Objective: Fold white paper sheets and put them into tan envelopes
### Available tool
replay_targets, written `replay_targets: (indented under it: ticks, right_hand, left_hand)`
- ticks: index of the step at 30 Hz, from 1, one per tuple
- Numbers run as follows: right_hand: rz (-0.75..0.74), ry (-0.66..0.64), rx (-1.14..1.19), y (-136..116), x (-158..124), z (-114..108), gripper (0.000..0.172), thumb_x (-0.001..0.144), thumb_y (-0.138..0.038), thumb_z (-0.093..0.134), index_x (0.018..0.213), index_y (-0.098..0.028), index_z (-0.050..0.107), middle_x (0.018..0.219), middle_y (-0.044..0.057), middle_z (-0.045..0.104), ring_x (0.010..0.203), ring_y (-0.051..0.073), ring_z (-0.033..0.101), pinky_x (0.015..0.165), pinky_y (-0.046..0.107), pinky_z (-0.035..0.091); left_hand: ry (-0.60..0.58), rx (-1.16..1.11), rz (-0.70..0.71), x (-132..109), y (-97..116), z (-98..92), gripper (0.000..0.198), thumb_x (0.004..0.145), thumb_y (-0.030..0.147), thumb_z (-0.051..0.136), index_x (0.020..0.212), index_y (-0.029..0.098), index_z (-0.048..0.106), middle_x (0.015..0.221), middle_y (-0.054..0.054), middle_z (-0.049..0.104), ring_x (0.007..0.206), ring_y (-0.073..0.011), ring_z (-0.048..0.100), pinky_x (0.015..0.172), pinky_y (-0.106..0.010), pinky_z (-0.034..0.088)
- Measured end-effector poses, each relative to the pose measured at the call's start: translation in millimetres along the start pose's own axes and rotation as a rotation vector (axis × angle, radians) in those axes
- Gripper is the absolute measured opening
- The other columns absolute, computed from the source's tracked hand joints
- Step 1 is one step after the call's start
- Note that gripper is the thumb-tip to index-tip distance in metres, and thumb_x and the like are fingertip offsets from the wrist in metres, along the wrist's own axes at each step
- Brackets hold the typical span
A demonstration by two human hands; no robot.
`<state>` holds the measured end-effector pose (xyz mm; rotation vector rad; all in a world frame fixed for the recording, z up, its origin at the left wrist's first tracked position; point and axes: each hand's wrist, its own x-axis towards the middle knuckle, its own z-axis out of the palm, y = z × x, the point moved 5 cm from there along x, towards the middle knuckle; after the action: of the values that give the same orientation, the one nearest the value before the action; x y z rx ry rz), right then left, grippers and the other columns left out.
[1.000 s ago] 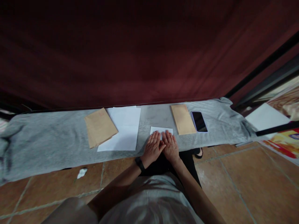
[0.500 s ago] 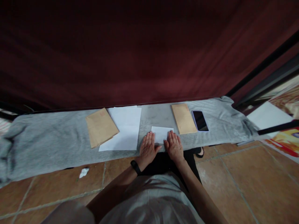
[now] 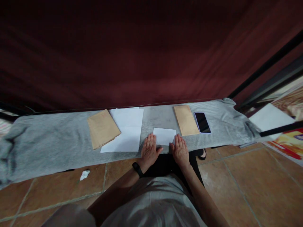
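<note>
A small white folded paper (image 3: 164, 136) lies flat on the grey cloth close to me. My left hand (image 3: 150, 148) rests flat at its left edge, fingers stretched out and thumb pointing inward. At its right edge lies my right hand (image 3: 180, 149), also flat, with fingertips by the paper's side. Left of the paper are larger white sheets (image 3: 129, 132), partly covered by brown envelopes (image 3: 104, 129). To the right another brown envelope (image 3: 186, 120) lies beyond my right hand.
A phone (image 3: 202, 123) with a pale purple case lies right of the single envelope. Grey cloth (image 3: 54, 138) covers the long narrow bench. Behind it hangs a dark red curtain (image 3: 146, 63). On the tiled floor (image 3: 236, 176) is a crumpled white scrap (image 3: 84, 175).
My right hand has slid to the right, from on top of the small white paper to its right edge. My left hand has stayed nearly still.
</note>
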<state>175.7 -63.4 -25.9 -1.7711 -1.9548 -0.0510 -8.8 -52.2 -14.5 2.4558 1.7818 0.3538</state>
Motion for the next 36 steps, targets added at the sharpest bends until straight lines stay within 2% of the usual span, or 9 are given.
replay_targets:
  ticks: [4, 9, 14, 16, 19, 21, 24, 29, 36]
  right_hand:
    - [0.000, -0.022, 0.007, -11.1, 1.2, -3.3, 0.057, 0.106, -0.035, 0.032, 0.154, -0.006, 0.031, 0.157, 0.024, 0.037, 0.147, 0.034, 0.035, 0.115, 0.055, 0.035]
    - [-0.135, -0.147, 0.056, -33.9, -4.5, 3.2, 0.053, 0.105, -0.034, 0.037, 0.156, -0.018, 0.034, 0.160, 0.013, 0.036, 0.150, 0.028, 0.030, 0.119, 0.051, 0.031]
    - [-0.135, -0.161, 0.030, -34.5, -9.0, 6.2, 0.054, 0.105, -0.036, 0.038, 0.157, -0.018, 0.032, 0.160, 0.012, 0.036, 0.149, 0.027, 0.031, 0.120, 0.050, 0.030]
    - [-0.140, -0.162, 0.012, -33.4, -9.3, 6.9, 0.054, 0.105, -0.035, 0.038, 0.156, -0.018, 0.032, 0.160, 0.012, 0.035, 0.150, 0.027, 0.030, 0.121, 0.049, 0.029]
    - [-0.165, -0.157, -0.018, -32.7, -10.9, 8.6, 0.053, 0.105, -0.030, 0.037, 0.156, -0.016, 0.032, 0.161, 0.012, 0.034, 0.151, 0.027, 0.028, 0.121, 0.049, 0.027]
    - [-0.193, -0.141, -0.030, -32.8, -13.1, 9.6, 0.054, 0.104, -0.024, 0.036, 0.156, -0.014, 0.030, 0.161, 0.013, 0.033, 0.151, 0.027, 0.026, 0.121, 0.050, 0.027]
    - [-0.225, -0.104, -0.032, -33.0, -15.8, 9.2, 0.057, 0.102, -0.018, 0.036, 0.157, -0.011, 0.026, 0.161, 0.015, 0.034, 0.152, 0.027, 0.024, 0.121, 0.051, 0.028]
    - [-0.208, -0.131, -0.040, -33.7, -13.7, 8.1, 0.055, 0.104, -0.020, 0.034, 0.158, -0.014, 0.026, 0.162, 0.013, 0.032, 0.152, 0.026, 0.025, 0.122, 0.050, 0.026]
    - [-0.132, -0.171, -0.011, -27.5, -6.8, 5.4, 0.050, 0.107, -0.028, 0.030, 0.155, -0.015, 0.035, 0.158, 0.012, 0.039, 0.149, 0.025, 0.031, 0.121, 0.047, 0.026]
  left_hand:
    - [-0.002, 0.000, -0.002, 1.0, 1.2, -0.4, 0.076, 0.099, 0.050, 0.041, 0.157, 0.006, 0.021, 0.162, -0.022, 0.026, 0.153, -0.0306, 0.020, 0.123, -0.050, 0.024]
    - [-0.006, -0.002, -0.013, 0.7, 0.9, -0.5, 0.070, 0.101, 0.044, 0.038, 0.156, 0.002, 0.024, 0.162, -0.023, 0.025, 0.153, -0.0295, 0.018, 0.124, -0.049, 0.022]
    - [0.009, -0.015, -0.009, 1.8, 2.1, -2.4, 0.064, 0.102, 0.036, 0.035, 0.155, 0.001, 0.025, 0.162, -0.022, 0.026, 0.153, -0.0292, 0.018, 0.124, -0.050, 0.021]
    - [0.026, -0.032, 0.035, 5.8, 8.6, -2.9, 0.062, 0.102, 0.033, 0.035, 0.155, 0.002, 0.024, 0.162, -0.021, 0.027, 0.153, -0.0283, 0.017, 0.125, -0.050, 0.020]
    - [0.033, -0.073, 0.175, 16.8, 26.8, 0.0, 0.059, 0.103, 0.031, 0.033, 0.157, 0.007, 0.024, 0.163, -0.015, 0.028, 0.153, -0.0254, 0.018, 0.125, -0.049, 0.021]
    - [0.017, -0.086, 0.254, 26.1, 38.7, 4.6, 0.057, 0.104, 0.034, 0.030, 0.156, 0.010, 0.027, 0.163, -0.013, 0.029, 0.153, -0.0241, 0.019, 0.125, -0.047, 0.022]
    - [-0.026, -0.070, 0.293, 39.2, 47.6, 12.2, 0.060, 0.105, 0.043, 0.028, 0.155, 0.010, 0.030, 0.163, -0.013, 0.030, 0.153, -0.0233, 0.021, 0.125, -0.045, 0.021]
    - [-0.042, -0.014, 0.290, 47.1, 38.6, 16.0, 0.070, 0.103, 0.056, 0.030, 0.157, 0.012, 0.026, 0.164, -0.012, 0.028, 0.153, -0.0237, 0.019, 0.126, -0.044, 0.019]
    - [-0.062, 0.060, 0.229, 46.4, 13.1, 11.4, 0.071, 0.101, 0.057, 0.033, 0.156, 0.011, 0.029, 0.164, -0.014, 0.026, 0.153, -0.0268, 0.019, 0.126, -0.047, 0.016]
